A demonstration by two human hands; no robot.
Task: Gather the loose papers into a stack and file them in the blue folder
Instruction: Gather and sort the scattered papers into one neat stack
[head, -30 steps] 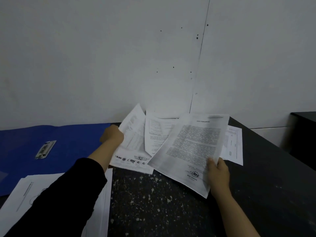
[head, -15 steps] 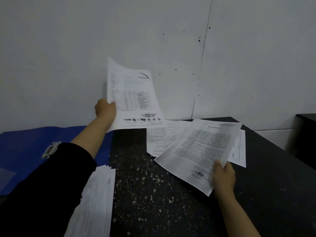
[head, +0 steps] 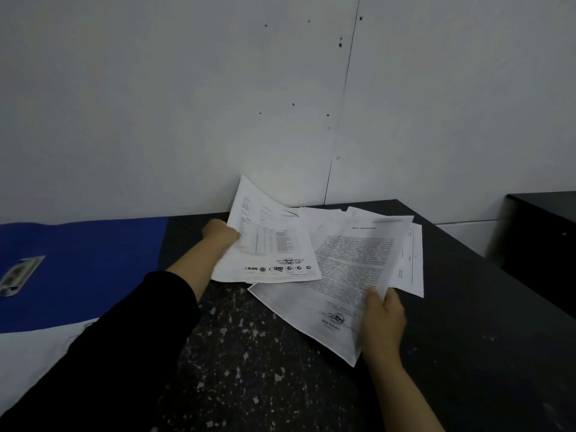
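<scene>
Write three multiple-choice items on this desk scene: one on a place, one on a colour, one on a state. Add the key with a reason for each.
1. Where does the folder lie?
A. at the left of the desk
B. at the right of the desk
C. under the right hand

2. What colour is the folder?
A. red
B. blue
C. green

3. What is the left hand doing?
A. resting empty
B. gripping a logo sheet
C. closing the folder

Key: 1 A, it lies left of the left arm; 2 B, its cover is blue; 3 B, the fingers clasp the sheet's left edge, while the right hand holds a text page.

Both hands [head: 381, 319] grip printed papers [head: 349, 275] beside blue folder [head: 81, 269]
</scene>
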